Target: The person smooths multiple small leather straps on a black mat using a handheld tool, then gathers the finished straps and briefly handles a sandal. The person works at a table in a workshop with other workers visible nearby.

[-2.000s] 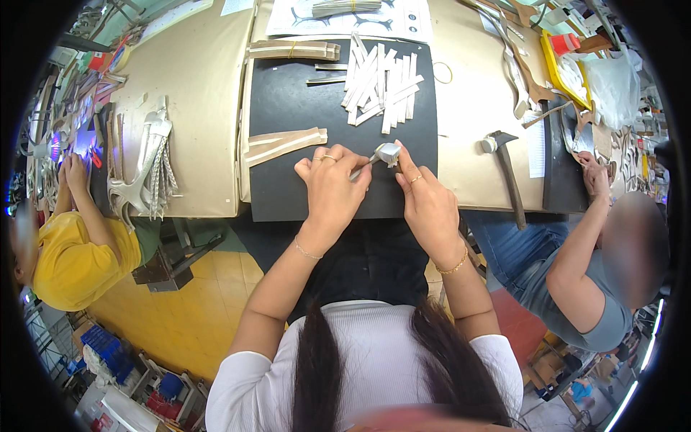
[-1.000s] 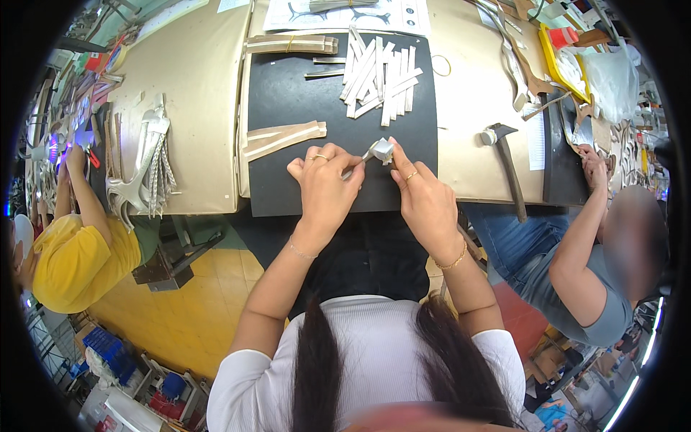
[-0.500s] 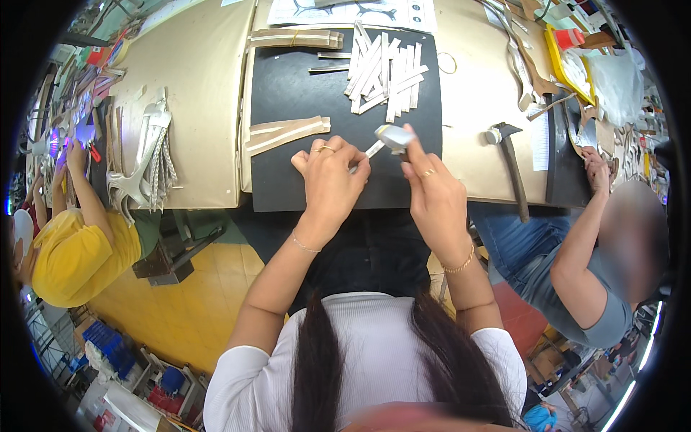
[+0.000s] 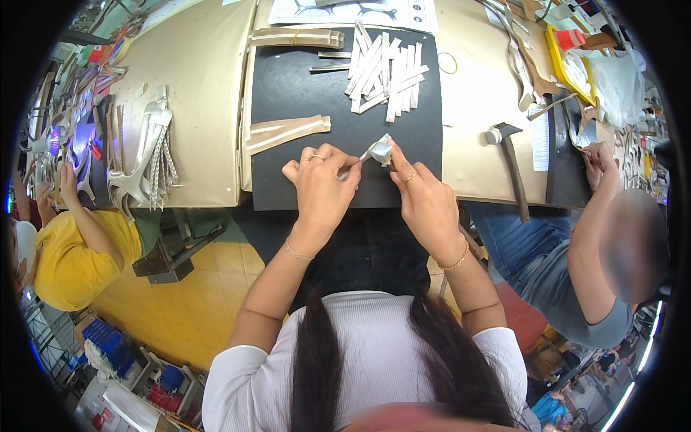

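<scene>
Over the near part of the black mat (image 4: 302, 90), my left hand (image 4: 322, 191) is closed in a pinch on a narrow pale strip (image 4: 366, 155). My right hand (image 4: 430, 205) is closed on a small silver-grey block-like thing (image 4: 381, 152), whose exact kind I cannot make out. That block rests against the strip's far end. Beyond my hands lies a loose pile of white-topped strips (image 4: 367, 72). Flat brown strips with pale bands (image 4: 288, 132) lie left of my fingers, and a banded bundle of similar strips (image 4: 296, 38) is farther back.
A hammer (image 4: 512, 169) lies to the right on the paper-covered table. Silver straps (image 4: 140, 162) lie at the left. A yellow tray (image 4: 565, 65) stands far right. A printed sheet (image 4: 356, 14) lies behind the mat. Co-workers in yellow (image 4: 79, 252) and grey-blue (image 4: 568, 281) sit either side.
My right hand has moved left and slightly nearer, bringing the silver-grey block down against the strip. My left hand has shifted slightly left, still pinching the strip. The co-workers' arms have moved.
</scene>
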Available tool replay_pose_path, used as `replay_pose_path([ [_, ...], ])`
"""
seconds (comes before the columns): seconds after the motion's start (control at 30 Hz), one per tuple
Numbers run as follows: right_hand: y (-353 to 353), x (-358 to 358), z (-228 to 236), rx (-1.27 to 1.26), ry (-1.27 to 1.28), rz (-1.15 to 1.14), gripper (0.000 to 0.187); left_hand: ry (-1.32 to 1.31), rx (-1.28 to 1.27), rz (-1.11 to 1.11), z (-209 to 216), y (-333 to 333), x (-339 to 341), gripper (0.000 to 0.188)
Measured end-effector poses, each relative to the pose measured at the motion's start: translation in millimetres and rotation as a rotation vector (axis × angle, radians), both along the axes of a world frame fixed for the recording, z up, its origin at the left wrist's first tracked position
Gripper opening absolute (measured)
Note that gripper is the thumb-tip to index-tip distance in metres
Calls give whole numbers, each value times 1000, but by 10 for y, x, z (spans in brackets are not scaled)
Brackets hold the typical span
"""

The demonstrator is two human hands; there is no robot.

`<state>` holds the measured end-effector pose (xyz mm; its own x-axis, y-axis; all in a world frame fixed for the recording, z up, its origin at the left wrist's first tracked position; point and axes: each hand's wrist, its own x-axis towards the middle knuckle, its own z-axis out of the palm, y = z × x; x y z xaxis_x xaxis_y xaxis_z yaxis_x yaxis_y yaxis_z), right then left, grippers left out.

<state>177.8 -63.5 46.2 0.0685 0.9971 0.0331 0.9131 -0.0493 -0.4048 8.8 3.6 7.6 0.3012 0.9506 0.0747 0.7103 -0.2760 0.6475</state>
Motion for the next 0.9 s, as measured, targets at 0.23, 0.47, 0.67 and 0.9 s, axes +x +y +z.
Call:
replay_pose_path([
  [0.23, -34, -65, 95, 260, 261, -16, 52, 5, 32, 24, 19, -8, 55, 6],
  [0.47, 41, -33, 62, 160, 117, -14, 57, 43, 12, 23, 6, 3, 63, 7],
  [0.67, -84, -128, 19, 79, 35, 36, 55, 37, 43, 10, -8, -40, 18, 7],
  [0.9, -37, -69, 1, 18, 18, 48, 52, -11, -27, 16, 19, -74, -118, 10],
])
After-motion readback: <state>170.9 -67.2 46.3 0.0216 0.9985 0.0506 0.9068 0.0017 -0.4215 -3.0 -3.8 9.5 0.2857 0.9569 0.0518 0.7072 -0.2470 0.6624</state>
